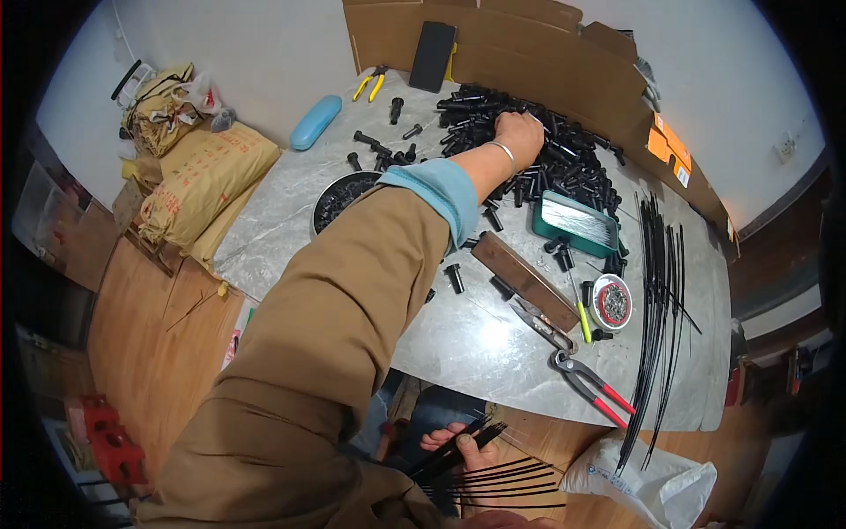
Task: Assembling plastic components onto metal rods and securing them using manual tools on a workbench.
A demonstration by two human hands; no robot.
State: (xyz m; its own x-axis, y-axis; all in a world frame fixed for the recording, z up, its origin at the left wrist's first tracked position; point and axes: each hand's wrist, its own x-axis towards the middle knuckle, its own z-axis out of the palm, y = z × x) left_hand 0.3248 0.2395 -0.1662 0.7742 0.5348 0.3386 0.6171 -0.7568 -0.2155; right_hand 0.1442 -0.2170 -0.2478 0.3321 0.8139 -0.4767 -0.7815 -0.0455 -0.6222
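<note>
- The right hand [476,454], low at the near side by the lap, is closed around a bundle of thin black rods [441,460], thumb on the right and curled fingers on the left; more rods fan out to the right beneath it.
- The left hand [520,134] reaches across to the far side, its knuckles up, touching the heap of black cylindrical parts [573,150]. Its fingertips are hidden, so I cannot tell whether it holds a part.
- The heap spreads around that hand, in front of a cardboard screen [520,53] at the far edge.
- Just near of the heap stands a green box [539,214] of thin pale pins.
- Nearer still lies a brown bar [527,280], with a yellow-green-handled tool [584,322] beside its near end and a white bowl [612,279] of small bits to the right.
- Red-handled pincers [595,388] lie near the table's near edge.
- Along the right side, long black rods [654,300] lie on the grey tabletop [701,353], some overhanging the near edge.
- To the left, the sleeve partly covers a round bowl [316,210] of small dark pieces; farther off are a blue case [315,122] and yellow-handled pliers [370,84].
- A dark flat slab [433,57] leans against the cardboard.
</note>
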